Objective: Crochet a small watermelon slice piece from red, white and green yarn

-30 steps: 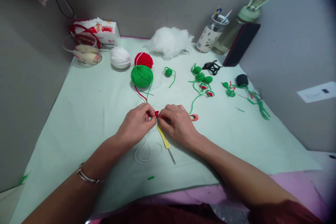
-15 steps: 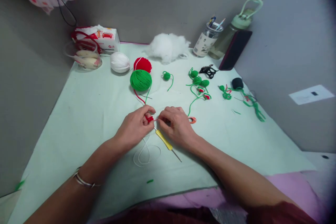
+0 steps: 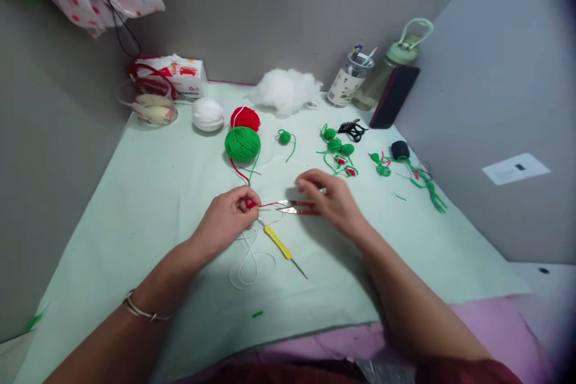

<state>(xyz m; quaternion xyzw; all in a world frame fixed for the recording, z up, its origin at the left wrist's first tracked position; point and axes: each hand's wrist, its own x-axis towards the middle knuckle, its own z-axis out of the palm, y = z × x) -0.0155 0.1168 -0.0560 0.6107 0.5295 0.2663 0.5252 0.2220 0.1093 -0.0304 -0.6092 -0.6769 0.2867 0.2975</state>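
Note:
My left hand (image 3: 227,221) is closed, pinching a small red crochet piece (image 3: 249,204) just above the pale green mat (image 3: 148,204). A red yarn strand (image 3: 270,203) runs from that piece to the right. My right hand (image 3: 335,199), a little blurred, grips the red handles of small scissors (image 3: 297,208); their metal blades point left along the strand. A yellow-handled crochet hook (image 3: 278,242) lies on the mat just below my hands, beside a loose loop of white yarn (image 3: 249,265).
Green (image 3: 242,143), red (image 3: 245,118) and white (image 3: 207,114) yarn balls lie beyond my hands, with white stuffing (image 3: 284,84) behind. Green crochet pieces (image 3: 337,147) are scattered to the right. A pen jar (image 3: 350,79), bottle (image 3: 391,63), tissue pack (image 3: 173,72) and bowl (image 3: 148,105) line the back.
My right hand left the crochet piece, moved right and picked up the scissors, which now point at the red strand. The crochet hook now lies free on the mat.

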